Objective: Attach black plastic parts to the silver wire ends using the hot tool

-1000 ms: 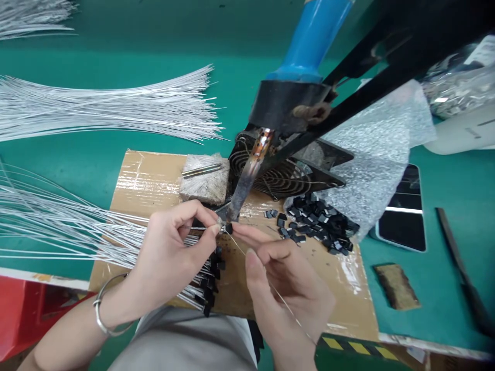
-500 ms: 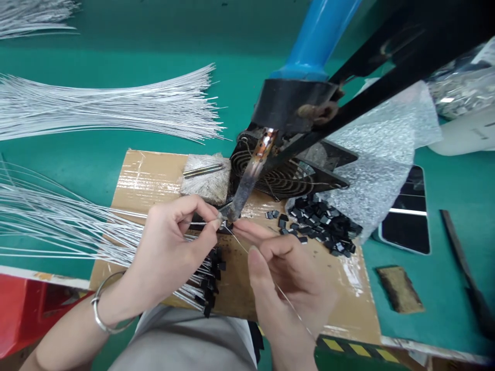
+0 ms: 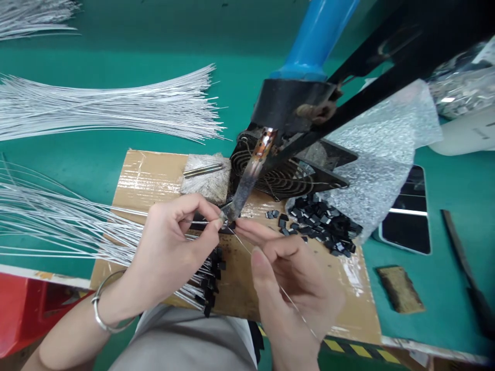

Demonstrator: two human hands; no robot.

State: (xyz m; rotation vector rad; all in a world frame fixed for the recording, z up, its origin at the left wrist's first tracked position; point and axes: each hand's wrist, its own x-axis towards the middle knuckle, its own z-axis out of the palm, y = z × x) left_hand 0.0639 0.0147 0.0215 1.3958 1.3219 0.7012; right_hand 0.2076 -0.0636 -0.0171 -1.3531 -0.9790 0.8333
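My left hand (image 3: 176, 247) is closed in a pinch around the end of a white wire (image 3: 195, 222), right beside the tip of a soldering iron (image 3: 245, 188). A small part at that wire's end is mostly hidden by my fingertips. In my right hand (image 3: 290, 288), thumb and fingers close on a thin strand of solder wire (image 3: 242, 242). The strand runs up to the iron's tip and trails down across my palm. Below my left hand lie white wires with black connectors (image 3: 211, 281) on their ends.
Cardboard (image 3: 348, 299) covers the work spot. A fan (image 3: 286, 175) stands behind the iron, beside a wrapped block (image 3: 209, 183). Loose black connectors (image 3: 325, 224) lie right, near bubble wrap (image 3: 382, 149), a phone (image 3: 406, 226) and a sponge (image 3: 400, 288). A wire bundle (image 3: 108, 105) lies left.
Both hands have shifted slightly to the right, and my right hand a little downward too. The wire end is now closer in under the iron's tip. Both grips are unchanged.
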